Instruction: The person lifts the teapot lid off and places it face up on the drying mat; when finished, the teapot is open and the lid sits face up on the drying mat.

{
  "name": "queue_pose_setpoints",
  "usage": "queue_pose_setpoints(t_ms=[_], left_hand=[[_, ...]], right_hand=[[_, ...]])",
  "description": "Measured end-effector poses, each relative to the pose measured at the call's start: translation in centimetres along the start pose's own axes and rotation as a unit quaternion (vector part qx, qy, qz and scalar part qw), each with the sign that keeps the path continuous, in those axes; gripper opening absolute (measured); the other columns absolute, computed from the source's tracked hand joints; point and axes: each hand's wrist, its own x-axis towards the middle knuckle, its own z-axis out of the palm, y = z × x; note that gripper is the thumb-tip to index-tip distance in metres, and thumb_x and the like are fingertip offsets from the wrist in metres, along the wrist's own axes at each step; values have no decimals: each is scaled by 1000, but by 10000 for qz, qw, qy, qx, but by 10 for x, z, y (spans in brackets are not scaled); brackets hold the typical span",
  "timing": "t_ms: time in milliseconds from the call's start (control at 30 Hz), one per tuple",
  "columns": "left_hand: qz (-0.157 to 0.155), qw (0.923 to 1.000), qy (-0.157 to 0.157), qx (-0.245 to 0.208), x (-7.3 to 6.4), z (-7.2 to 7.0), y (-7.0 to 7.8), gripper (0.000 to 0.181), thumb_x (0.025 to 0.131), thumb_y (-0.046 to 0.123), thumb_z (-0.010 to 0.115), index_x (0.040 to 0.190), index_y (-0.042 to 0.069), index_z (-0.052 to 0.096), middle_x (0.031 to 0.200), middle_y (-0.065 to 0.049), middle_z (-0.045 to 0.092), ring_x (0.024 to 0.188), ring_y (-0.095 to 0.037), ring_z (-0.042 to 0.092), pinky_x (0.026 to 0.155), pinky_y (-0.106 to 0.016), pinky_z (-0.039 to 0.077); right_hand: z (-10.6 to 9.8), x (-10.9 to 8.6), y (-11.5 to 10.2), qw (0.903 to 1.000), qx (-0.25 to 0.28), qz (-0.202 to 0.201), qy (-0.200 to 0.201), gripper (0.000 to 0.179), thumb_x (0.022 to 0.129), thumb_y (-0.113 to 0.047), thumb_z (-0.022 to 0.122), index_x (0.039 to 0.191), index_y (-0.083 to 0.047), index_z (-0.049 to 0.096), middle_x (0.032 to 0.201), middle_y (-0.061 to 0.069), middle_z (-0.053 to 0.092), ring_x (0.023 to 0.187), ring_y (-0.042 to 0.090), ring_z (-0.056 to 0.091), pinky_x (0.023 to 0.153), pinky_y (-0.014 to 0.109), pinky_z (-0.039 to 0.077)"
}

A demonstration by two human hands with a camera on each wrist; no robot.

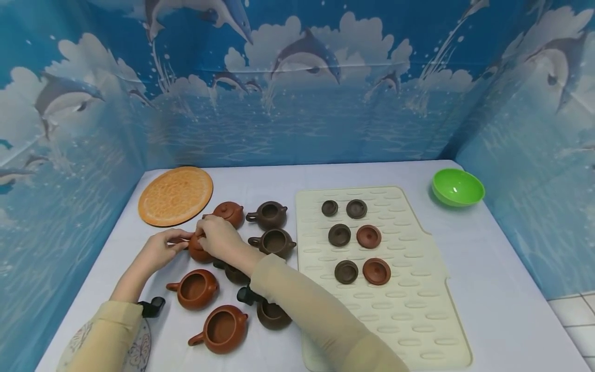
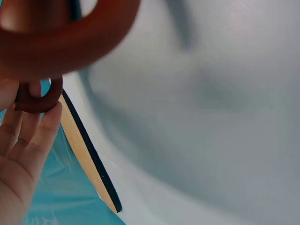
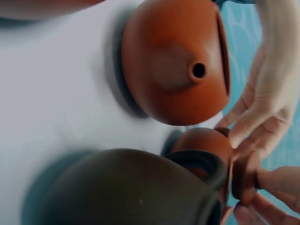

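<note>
My left hand (image 1: 160, 251) pinches the handle of a small reddish-brown teapot (image 1: 199, 251) at the left of the table; the left wrist view shows fingers (image 2: 35, 150) around that handle (image 2: 44, 101). My right hand (image 1: 222, 238) reaches across from the right and grips a reddish-brown lid (image 3: 246, 178) by its knob. The lid is right at the mouth of the teapot; whether it is fully seated I cannot tell. Just behind stands a reddish teapot (image 1: 228, 213) with its lid on. Two lidless reddish teapots (image 1: 197, 289) (image 1: 222, 330) stand nearer me.
Several dark brown lidless teapots (image 1: 271, 216) stand in a column under and beside my right arm. On a cream mat (image 1: 409, 310) lie several dark and reddish lids (image 1: 369, 236). A round orange placemat (image 1: 175, 196) lies back left, a green bowl (image 1: 457, 187) back right.
</note>
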Motion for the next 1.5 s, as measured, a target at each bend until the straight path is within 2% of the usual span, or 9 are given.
queue_pose_setpoints(t_ms=[233, 367, 433, 633, 833, 1100, 1267, 1367, 1500], left_hand=[[43, 10000, 54, -3, -2, 2, -3, 24, 95, 6, 63, 118, 1, 68, 120, -24, 66, 111, -45, 62, 88, -55, 54], [85, 9999, 106, -97, -4, 3, -3, 25, 95, 6, 63, 119, 3, 69, 120, -23, 67, 112, -44, 61, 90, -55, 53], [121, 9998, 144, -101, -4, 3, -3, 24, 95, 6, 63, 118, 3, 69, 120, -23, 67, 112, -43, 61, 91, -55, 53], [187, 9995, 223, -86, -4, 3, -2, 23, 95, 4, 63, 117, 2, 70, 121, -23, 66, 112, -43, 61, 91, -55, 53], [143, 9996, 218, -99, -4, 3, 0, 24, 95, 4, 62, 117, 2, 69, 122, -23, 65, 113, -44, 60, 92, -56, 52], [52, 9997, 233, -107, -4, 5, 1, 24, 96, 4, 61, 118, 2, 69, 123, -23, 64, 116, -44, 58, 94, -57, 51], [22, 9996, 259, -138, -5, 6, 2, 24, 95, 3, 61, 118, 1, 69, 123, -23, 64, 117, -44, 58, 95, -58, 50], [53, 9995, 293, -145, -4, 6, 2, 25, 95, 2, 61, 119, 1, 68, 123, -23, 64, 117, -44, 58, 95, -58, 50], [102, 9993, 349, -119, -5, 7, -1, 25, 95, 1, 61, 118, 1, 69, 122, -23, 65, 116, -43, 59, 94, -58, 50]], right_hand=[[-24, -10, 12, 9856, 1612, 518, 46, 14, 94, -24, 68, 106, -18, 73, 108, -4, 71, 95, 6, 65, 75, 13, 50], [-46, -18, 28, 9590, 2685, 906, -31, 16, 96, -25, 66, 108, -17, 73, 107, -1, 71, 91, 8, 65, 74, 19, 52], [-57, -25, 38, 9289, 3514, 1158, -166, 19, 97, -22, 64, 112, -13, 71, 110, 4, 71, 93, 12, 68, 79, 23, 56], [-83, -53, 75, 8064, 5667, 1642, -396, 29, 101, -9, 55, 126, 4, 59, 130, 20, 60, 114, 27, 66, 97, 33, 55], [-110, -94, 113, 7358, 6608, 1434, -386, 37, 103, -2, 45, 138, 8, 44, 133, 26, 56, 112, 26, 67, 99, 30, 52], [-142, -153, 162, 7010, 6971, 1500, -120, 45, 107, -6, 35, 150, 7, 27, 123, 10, 63, 106, 15, 69, 96, 26, 53], [-160, -183, 203, 6596, 7336, 1610, 299, 30, 108, -19, 38, 130, -2, 49, 111, 9, 70, 103, 20, 71, 93, 25, 55], [-164, -196, 229, 6429, 7424, 1748, 703, 25, 107, -18, 41, 115, -7, 61, 107, 9, 71, 101, 19, 71, 91, 25, 56], [-165, -207, 258, 6598, 7168, 1926, 1169, 29, 107, -13, 36, 107, -10, 64, 103, 4, 71, 96, 14, 71, 89, 24, 56]])
